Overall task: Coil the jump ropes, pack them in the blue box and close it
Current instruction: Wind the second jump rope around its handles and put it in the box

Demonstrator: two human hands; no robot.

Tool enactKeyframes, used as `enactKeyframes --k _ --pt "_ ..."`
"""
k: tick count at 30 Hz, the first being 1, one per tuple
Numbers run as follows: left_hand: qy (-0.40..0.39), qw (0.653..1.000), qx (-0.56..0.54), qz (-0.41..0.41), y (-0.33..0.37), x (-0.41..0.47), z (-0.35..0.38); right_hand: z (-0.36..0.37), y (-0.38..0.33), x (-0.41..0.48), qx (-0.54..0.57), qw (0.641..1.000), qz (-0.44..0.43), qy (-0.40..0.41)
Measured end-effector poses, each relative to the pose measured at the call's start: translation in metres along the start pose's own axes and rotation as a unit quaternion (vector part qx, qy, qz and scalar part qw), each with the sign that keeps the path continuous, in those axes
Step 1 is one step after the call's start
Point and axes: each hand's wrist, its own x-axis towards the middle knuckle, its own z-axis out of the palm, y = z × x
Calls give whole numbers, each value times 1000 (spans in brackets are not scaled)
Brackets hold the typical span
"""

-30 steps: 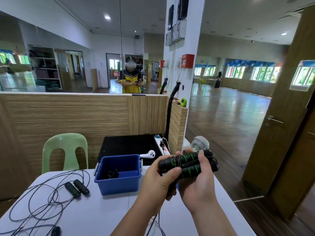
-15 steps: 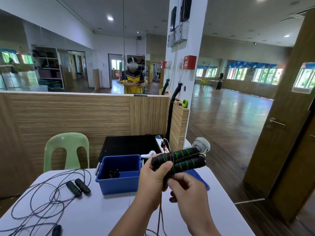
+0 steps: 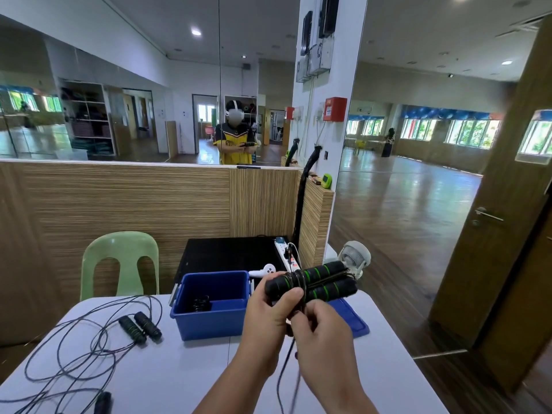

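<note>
My left hand (image 3: 270, 313) grips the left end of two black handles with green rings (image 3: 321, 280), held side by side above the table with black cord wound around them. Just below, my right hand (image 3: 321, 328) pinches the loose cord (image 3: 285, 369), which hangs down to the table. The open blue box (image 3: 209, 321) stands left of my hands, a dark coiled rope (image 3: 201, 303) lying in it. Its blue lid (image 3: 352, 319) lies flat behind my right hand. A second jump rope with black handles (image 3: 140, 325) is spread in loops on the table's left.
The white table (image 3: 167, 377) ends close on the right, beside a mirror wall. A green plastic chair (image 3: 121, 264) stands behind the table on the left. Behind the box are a black case (image 3: 227, 255), a power strip (image 3: 288, 258) and a white controller (image 3: 263, 271).
My right hand left the handles' right end and dropped below them to the cord. The handles moved left and slightly lower, staying in my left hand.
</note>
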Motion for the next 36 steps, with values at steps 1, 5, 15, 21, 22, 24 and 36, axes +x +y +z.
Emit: enactKeyframes --k 1,5,15,21,22,24,36 --pt "3 1000 10 -4 0 0 0 0 0 0 -18 1000 -21 -3" --pt "3 999 24 -27 1 1 -3 -4 -1 3 -133 984 -116 -26" --pt "82 992 45 -85 19 13 4 -6 3 0 -250 954 -132 -104" --pt "160 985 41 -55 12 13 12 -2 12 4 -224 953 -170 -115" --pt "162 984 44 -53 12 14 13 -1 13 3 -220 953 -170 -120" --pt "159 984 65 -47 11 14 13 0 13 0 -199 958 -152 -137" --pt "159 981 97 -58 21 7 20 -12 26 -1 -39 975 -66 -207"
